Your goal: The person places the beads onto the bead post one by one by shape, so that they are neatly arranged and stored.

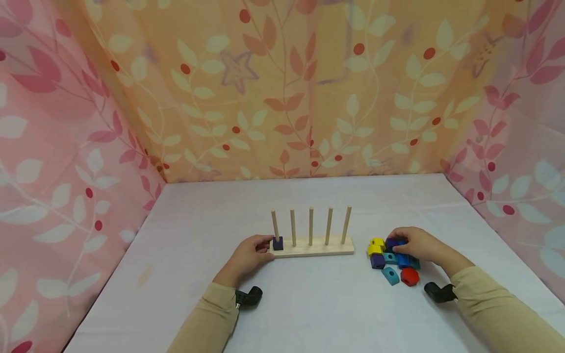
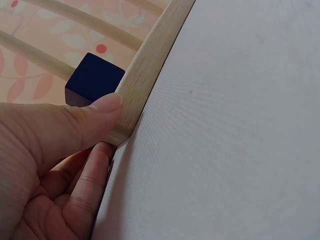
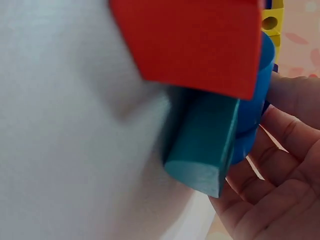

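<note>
My left hand [image 1: 249, 255] grips the left end of a wooden peg board [image 1: 313, 248] with several upright pegs. In the left wrist view the thumb presses on the board's edge, close to a dark purple square block [image 2: 95, 77] threaded on the end peg. To the right, my right hand [image 1: 417, 243] reaches over a group of coloured blocks, with thumb and fingers around a purple block [image 1: 391, 243]. That block is mostly hidden in the right wrist view, behind blue round blocks [image 3: 255, 90], a teal half-round block [image 3: 205, 135] and a red block [image 3: 195, 45].
Yellow blocks [image 1: 376, 246], another purple block [image 1: 377, 261] and a loose teal block [image 1: 390, 275] lie by the right hand. A white cloth [image 1: 309, 304] covers the table. Patterned curtains [image 1: 282, 88] stand behind and at both sides.
</note>
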A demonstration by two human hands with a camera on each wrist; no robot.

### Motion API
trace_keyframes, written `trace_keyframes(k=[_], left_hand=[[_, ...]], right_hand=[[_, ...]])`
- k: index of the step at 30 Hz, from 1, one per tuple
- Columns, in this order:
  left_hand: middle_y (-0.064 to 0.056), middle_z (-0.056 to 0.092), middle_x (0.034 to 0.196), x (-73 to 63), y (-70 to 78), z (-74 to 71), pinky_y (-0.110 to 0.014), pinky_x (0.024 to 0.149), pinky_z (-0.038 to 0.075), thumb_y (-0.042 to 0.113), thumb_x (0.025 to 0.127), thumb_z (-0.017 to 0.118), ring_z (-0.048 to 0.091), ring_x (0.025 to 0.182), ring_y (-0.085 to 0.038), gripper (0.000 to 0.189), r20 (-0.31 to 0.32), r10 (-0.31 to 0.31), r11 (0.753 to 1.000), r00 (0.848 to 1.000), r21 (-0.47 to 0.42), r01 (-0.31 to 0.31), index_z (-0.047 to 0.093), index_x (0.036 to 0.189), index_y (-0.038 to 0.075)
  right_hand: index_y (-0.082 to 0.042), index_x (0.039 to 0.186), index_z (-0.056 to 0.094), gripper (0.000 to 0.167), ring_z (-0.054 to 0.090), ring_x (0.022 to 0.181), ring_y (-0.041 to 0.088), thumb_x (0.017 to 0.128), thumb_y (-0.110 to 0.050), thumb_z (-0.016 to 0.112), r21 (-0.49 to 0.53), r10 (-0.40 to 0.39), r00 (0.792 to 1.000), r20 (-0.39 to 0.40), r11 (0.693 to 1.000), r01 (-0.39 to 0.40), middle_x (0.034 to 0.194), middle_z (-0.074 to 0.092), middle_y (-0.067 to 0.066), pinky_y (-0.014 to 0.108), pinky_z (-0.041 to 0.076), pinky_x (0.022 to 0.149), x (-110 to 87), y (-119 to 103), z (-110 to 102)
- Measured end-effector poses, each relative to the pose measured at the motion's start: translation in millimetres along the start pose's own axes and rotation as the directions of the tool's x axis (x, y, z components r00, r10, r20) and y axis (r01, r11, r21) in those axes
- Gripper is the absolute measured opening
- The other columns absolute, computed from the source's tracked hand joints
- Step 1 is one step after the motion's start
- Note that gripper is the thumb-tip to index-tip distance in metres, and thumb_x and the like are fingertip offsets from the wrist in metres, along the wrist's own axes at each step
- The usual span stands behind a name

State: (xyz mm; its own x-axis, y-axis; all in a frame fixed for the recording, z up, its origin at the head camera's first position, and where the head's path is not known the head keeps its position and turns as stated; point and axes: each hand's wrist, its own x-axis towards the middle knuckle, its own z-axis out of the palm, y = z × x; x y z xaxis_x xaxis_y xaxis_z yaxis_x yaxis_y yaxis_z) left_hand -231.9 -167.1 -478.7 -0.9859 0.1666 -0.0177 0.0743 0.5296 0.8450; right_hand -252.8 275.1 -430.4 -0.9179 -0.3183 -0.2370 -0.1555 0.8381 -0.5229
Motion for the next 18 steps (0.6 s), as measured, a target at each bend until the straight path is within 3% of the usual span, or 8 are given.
trace_keyframes(k=[10,18], left_hand=[[-0.004,0.059,0.106,0.2,-1.1,-0.9,-0.031,0.087,0.048,0.013,0.074,0.076,0.057,0.098,-0.015,0.051,0.002,-0.001,1.0,1.0,0.003,0.001,0.059,0.122,0.011],[-0.005,0.06,0.106,-0.7,1.5,-1.1,-0.032,0.087,0.048,0.012,0.074,0.076,0.057,0.098,-0.015,0.051,-0.002,-0.009,1.0,1.0,0.003,0.009,0.059,0.122,0.011]], right_hand=[[-0.007,0.114,0.057,0.036,0.051,0.103,0.035,0.085,-0.026,0.065,0.11,0.02,0.998,-0.059,0.994,-0.013,0.113,0.056,0.018,0.052,0.047,0.085,-3.2,-2,-10],[-0.007,0.116,0.055,0.039,0.051,0.092,0.026,0.084,-0.026,0.066,0.152,0.008,0.988,-0.154,0.988,0.016,0.102,0.058,0.011,0.039,0.052,0.078,-6.5,-10,-18]])
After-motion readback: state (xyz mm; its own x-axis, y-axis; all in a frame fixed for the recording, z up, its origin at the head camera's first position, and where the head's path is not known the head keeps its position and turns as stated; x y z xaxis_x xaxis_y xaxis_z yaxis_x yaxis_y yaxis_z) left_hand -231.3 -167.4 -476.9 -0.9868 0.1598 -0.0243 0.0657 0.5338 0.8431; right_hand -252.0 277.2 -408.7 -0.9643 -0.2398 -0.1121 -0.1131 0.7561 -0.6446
